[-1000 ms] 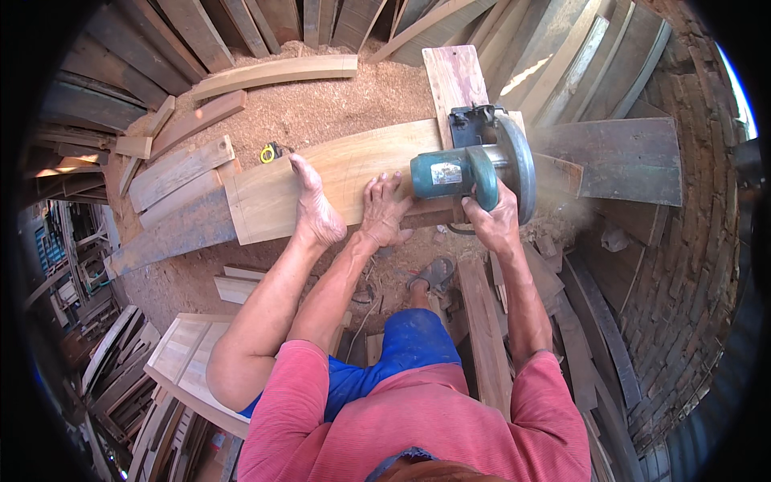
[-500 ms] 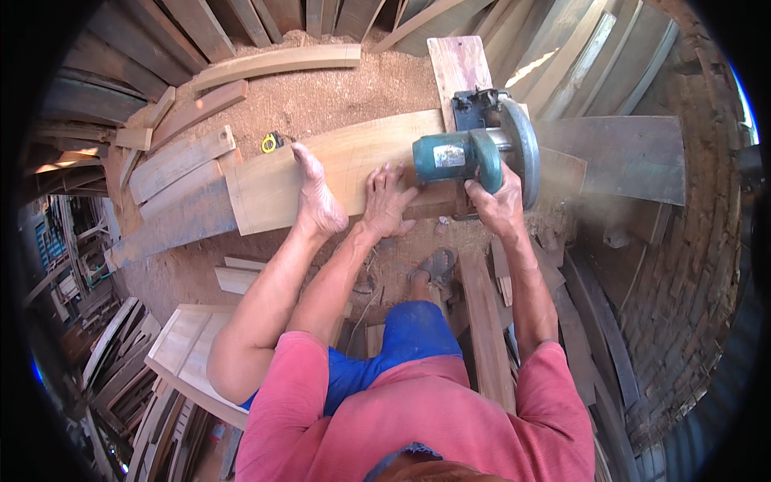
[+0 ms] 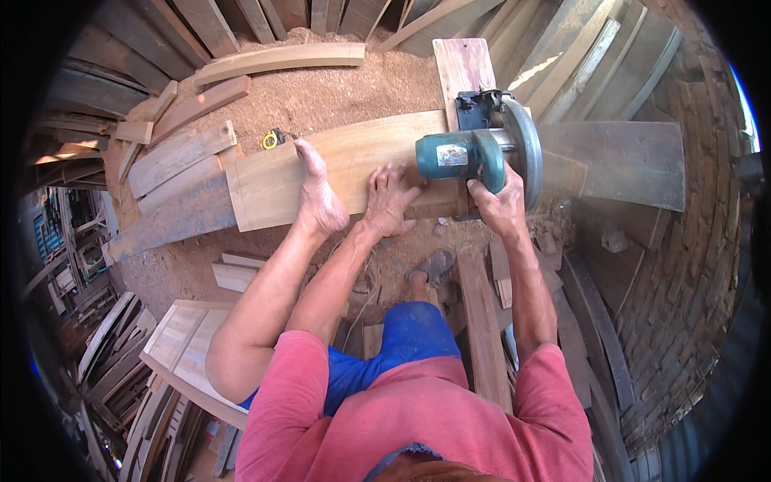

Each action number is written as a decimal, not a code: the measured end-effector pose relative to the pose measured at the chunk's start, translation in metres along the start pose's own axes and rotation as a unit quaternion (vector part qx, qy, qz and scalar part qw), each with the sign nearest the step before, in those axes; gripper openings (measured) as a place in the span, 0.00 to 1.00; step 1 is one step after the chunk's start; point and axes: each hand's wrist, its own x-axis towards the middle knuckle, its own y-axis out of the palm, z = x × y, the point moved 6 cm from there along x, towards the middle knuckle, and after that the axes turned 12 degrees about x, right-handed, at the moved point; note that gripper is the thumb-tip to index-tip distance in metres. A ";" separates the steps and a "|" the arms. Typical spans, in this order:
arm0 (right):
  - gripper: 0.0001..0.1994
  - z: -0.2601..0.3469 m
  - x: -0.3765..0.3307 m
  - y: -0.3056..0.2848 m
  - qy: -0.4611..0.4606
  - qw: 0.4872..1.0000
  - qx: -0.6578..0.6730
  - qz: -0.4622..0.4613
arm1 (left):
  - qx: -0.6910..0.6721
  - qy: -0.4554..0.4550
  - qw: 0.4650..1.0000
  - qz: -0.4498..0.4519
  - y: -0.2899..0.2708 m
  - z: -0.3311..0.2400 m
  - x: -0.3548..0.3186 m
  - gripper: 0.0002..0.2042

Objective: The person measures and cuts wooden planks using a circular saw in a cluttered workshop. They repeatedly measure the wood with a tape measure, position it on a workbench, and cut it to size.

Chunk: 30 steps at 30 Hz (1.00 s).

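Crosscutting of a board, probably under way. At the left, a yellow tape measure (image 3: 274, 139) is lying on the sawdust (image 3: 321, 88), near the far edge of the pale board (image 3: 353, 161). The board is lying flat before you, its long axis running left to right, the left end sitting slightly nearer to you. Your bare foot (image 3: 323, 199) is bearing on it; just beside, your left hand (image 3: 389, 199) is resting palm down on the wood, fingers spread, gripping nothing. Right of centre, the circular saw (image 3: 479, 153) is standing over the board, its motor (image 3: 443, 155) pointing left and its cutting line running away from you, across the grain. Your right hand (image 3: 499, 205) is clasping the looped handle (image 3: 491, 165), apart from the left. The guard (image 3: 530, 153) is hiding the blade's depth. At the right, dust (image 3: 572, 153) is hanging before a dark plank (image 3: 642, 165). The next move is likely calling for even forward pressure, foot and left hand steadying the board.
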 end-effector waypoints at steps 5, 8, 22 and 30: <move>0.12 0.002 0.001 0.001 0.003 1.000 0.016 0.004 | 0.006 0.000 1.000 0.002 0.006 0.002 0.000 0.45; 0.11 -0.001 0.002 0.001 0.012 1.000 0.026 0.007 | 0.004 0.003 1.000 -0.014 0.006 0.001 -0.002 0.44; 0.11 0.001 0.017 0.004 -0.012 0.999 0.042 0.013 | -0.015 0.007 1.000 -0.006 0.003 0.000 -0.001 0.45; 0.10 0.002 0.021 0.003 -0.019 0.999 0.038 0.020 | -0.002 0.002 1.000 0.025 -0.001 -0.002 0.000 0.47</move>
